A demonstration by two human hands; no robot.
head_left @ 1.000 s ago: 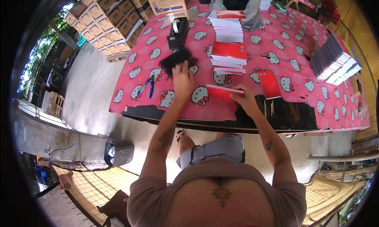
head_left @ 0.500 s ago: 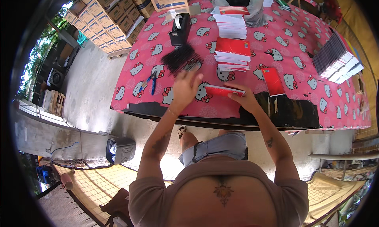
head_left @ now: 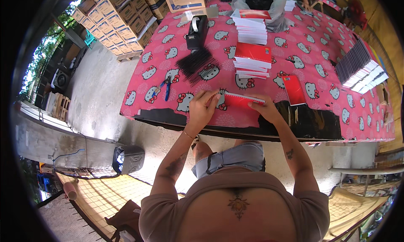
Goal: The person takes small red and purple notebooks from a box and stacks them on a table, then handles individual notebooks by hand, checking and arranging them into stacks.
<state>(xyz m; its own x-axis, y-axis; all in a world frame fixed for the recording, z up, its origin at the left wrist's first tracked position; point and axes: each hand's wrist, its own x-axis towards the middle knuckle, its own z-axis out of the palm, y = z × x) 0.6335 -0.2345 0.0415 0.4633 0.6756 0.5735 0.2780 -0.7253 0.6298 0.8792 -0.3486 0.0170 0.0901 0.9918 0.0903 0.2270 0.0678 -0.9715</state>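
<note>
A small red notebook (head_left: 239, 100) is held edge-up near the table's front edge, its row of punched holes along the upper side. My right hand (head_left: 266, 108) grips its right end, thumb on the red cover. At the left end, my left hand (head_left: 204, 106) has its fingertips pinched together; what lies between them is too small to make out. Beyond my left hand lies a heap of black spiral binding coils (head_left: 196, 64). Blue-handled pliers (head_left: 167, 89) rest to its left. To the right lies a red spiral-bound notebook (head_left: 294, 90).
Stacks of red-covered, white-paged pads (head_left: 252, 59) stand ahead, beside a clear plastic bag (head_left: 275, 17) with black contents. A black tape dispenser (head_left: 197, 34) is at left. Bound notebooks (head_left: 362, 67) are piled at right. Another person's hand (head_left: 306, 5) shows at the far edge.
My left hand has come down from beside the coils to the left end of the red notebook, and its fingers have closed. My right hand keeps its grip. The view has shifted slightly.
</note>
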